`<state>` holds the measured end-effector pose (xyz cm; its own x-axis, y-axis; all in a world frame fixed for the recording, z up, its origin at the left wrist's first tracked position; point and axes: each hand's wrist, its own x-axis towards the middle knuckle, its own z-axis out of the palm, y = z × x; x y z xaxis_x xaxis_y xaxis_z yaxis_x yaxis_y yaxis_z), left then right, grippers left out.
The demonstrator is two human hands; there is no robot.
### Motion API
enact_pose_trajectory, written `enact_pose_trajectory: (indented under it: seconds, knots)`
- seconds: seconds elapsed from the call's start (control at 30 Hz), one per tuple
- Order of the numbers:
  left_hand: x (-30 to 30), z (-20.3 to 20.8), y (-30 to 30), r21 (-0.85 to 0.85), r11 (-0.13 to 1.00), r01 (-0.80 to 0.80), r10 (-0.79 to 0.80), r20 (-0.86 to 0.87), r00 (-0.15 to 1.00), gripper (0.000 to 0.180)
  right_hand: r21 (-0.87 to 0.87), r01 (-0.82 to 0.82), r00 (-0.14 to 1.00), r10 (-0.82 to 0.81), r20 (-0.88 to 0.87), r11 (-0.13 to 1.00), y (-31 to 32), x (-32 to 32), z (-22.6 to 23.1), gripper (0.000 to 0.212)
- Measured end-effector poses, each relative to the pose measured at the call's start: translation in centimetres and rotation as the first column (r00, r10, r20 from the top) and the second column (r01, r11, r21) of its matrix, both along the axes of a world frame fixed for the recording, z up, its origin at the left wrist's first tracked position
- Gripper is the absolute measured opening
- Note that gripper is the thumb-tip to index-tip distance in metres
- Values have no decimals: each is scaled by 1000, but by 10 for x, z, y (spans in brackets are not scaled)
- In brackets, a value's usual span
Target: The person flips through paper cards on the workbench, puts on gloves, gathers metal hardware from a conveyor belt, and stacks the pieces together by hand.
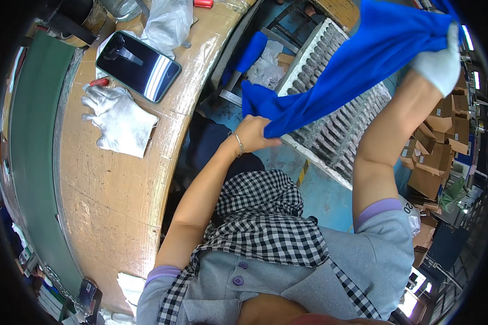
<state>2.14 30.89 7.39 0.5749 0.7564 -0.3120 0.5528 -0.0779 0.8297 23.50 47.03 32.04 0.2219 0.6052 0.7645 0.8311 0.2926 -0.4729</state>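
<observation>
A: Where is the blue cloth (331, 81)?

B: Slung between the two sets of fingers, in long folds over a pale slatted crate (346, 142).

A: And the fingers themselves?

B: The bare left hand (253, 133) appears closed on the near corner, its fingertips partly hidden. The right hand (440, 64), in a pale glove, clenches a gathered bunch at the far end, thumb uppermost.

A: How should it handle?

B: Light, limp and hard to damage, judging by its drape; perhaps a little slippery under the glove. Corners or a doubled edge look like the best holds, since the loose middle would probably just sag.

A: Any writing?

B: None visible on the cloth. A whitish bag (412, 219), well bodyward of the right fingers, bears dark printed characters. The phone (140, 66), well left of the left fingers, has a dark, reflecting screen with nothing legible.
</observation>
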Motion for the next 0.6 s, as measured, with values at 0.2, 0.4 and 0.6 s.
enact_pose_trajectory:
  seconds: [0.2, 0.4, 0.6]
  knots:
    - [-38, -73, -38, -821, 520, -237, 846, 534, 6, 35, 61, 336, 838, -328, 435, 940, 57, 69, 17, 49]
    - [-52, -89, -3, -602, 269, -752, 963, 195, 188, 61, -51, -286, 754, 192, -628, 957, 66, 4, -123, 42]
    - [-78, -134, 21, -352, 168, -921, 982, 142, 125, 59, -376, -323, 921, 196, -338, 869, 33, -57, -197, 35]
